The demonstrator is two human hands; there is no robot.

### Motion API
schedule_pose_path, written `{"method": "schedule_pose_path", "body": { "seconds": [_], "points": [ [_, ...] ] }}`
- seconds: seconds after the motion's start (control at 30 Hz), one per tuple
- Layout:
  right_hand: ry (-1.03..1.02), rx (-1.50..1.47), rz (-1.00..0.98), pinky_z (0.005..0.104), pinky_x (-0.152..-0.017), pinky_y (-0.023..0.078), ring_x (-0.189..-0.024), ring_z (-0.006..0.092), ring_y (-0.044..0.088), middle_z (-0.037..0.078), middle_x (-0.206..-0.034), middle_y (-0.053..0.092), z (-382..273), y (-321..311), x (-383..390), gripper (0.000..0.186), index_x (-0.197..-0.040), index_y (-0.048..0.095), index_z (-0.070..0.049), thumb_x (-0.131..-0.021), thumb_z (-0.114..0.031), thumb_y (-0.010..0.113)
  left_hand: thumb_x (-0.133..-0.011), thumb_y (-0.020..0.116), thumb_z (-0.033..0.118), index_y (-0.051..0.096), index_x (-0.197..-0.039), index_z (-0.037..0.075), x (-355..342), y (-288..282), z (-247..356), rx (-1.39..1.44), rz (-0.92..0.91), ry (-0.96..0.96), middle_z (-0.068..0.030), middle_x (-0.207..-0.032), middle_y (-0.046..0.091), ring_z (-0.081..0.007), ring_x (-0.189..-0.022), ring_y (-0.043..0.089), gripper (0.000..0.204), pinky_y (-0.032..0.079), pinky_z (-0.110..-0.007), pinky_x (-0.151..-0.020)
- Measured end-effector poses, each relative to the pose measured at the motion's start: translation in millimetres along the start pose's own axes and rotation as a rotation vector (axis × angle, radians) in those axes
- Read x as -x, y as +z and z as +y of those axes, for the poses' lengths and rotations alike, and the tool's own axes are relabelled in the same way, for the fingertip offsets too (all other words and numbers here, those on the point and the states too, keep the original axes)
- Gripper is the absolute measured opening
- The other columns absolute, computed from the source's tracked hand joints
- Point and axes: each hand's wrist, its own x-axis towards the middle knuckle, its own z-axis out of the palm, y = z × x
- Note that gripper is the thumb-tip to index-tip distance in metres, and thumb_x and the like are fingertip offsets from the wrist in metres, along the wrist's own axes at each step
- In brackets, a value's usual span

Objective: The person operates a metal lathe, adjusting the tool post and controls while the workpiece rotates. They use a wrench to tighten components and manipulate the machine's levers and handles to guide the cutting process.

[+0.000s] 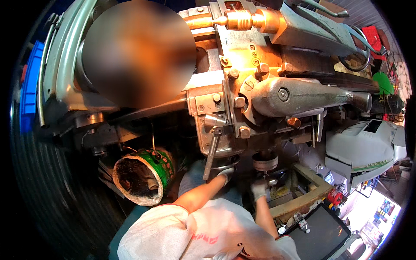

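Below the lathe carriage (207,99), my gloved left hand (225,174) is closed on the rim of the left handwheel (229,162), beside a hanging metal lever (212,154). My gloved right hand (259,189) is at the small handle (271,181) under the right handwheel (264,162); its fingers are too blurred to read. Above them are the tool post bolts (262,68), a large curved handle (312,100) and the tailstock (316,30) with its pointed centre (220,21). The upper left of the machine is hidden by a round blur.
A bucket (167,162) with dark contents stands at lower left. A blue plastic crate (29,91) is at far left. At right are a white machine housing (359,147), a metal trough frame (316,190), a black screen (323,229) with a bottle (301,222), and red items (334,197).
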Motion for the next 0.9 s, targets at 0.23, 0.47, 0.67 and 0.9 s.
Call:
{"method": "schedule_pose_path", "body": {
  "seconds": [0.23, 0.47, 0.67, 0.9],
  "points": [
    [0.419, -0.206, -0.432, 0.0279, -0.059, 0.047, -0.064, 0.0111, 0.057, 0.003, -0.072, 0.064, -74, -111, -78, 0.011, -0.091, 0.066, -0.003, -0.081, -0.007, 0.062, -0.095, 0.039, 0.021, 0.05, -0.129, 0.005, -19, -1, 8, -0.02, -0.041, -0.016, -0.0094, -0.127, 0.052, -0.0244, -0.115, 0.046, 0.039, 0.035, -0.032, -0.102],
    [0.461, -0.136, -0.83, 0.0298, -0.071, 0.048, -0.08, 0.0137, 0.057, 0.006, -0.093, 0.062, -76, -78, -38, 0.024, -0.104, 0.061, -0.005, -0.082, -0.013, 0.063, -0.095, 0.041, 0.022, 0.051, -0.127, 0.005, -20, -2, 29, -0.089, -0.046, -0.02, -0.0081, -0.123, 0.054, -0.0223, -0.11, 0.048, 0.038, 0.037, -0.029, -0.098],
    [0.426, 0.034, -0.443, 0.0296, -0.067, 0.048, -0.074, 0.0169, 0.059, 0.005, -0.083, 0.064, -44, -96, -73, 0.027, -0.108, 0.062, -0.003, -0.081, -0.006, 0.058, -0.096, 0.041, 0.023, 0.052, -0.126, 0.006, 2, -19, 29, 0.011, 0.007, -0.173, -0.007, -0.12, 0.056, -0.019, -0.105, 0.05, 0.036, 0.038, -0.026, -0.095],
    [0.51, -0.304, -0.778, 0.0336, -0.072, 0.048, -0.08, 0.0196, 0.057, 0.011, -0.099, 0.063, -149, -110, -59, 0.035, -0.111, 0.059, 0.001, -0.079, -0.012, 0.065, -0.097, 0.037, 0.019, 0.051, -0.124, 0.004, 29, -5, 13, 1.774, 0.006, -0.277, -0.0108, -0.122, 0.055, -0.0188, -0.113, 0.048, 0.034, 0.034, -0.025, -0.1]
  ]
}}
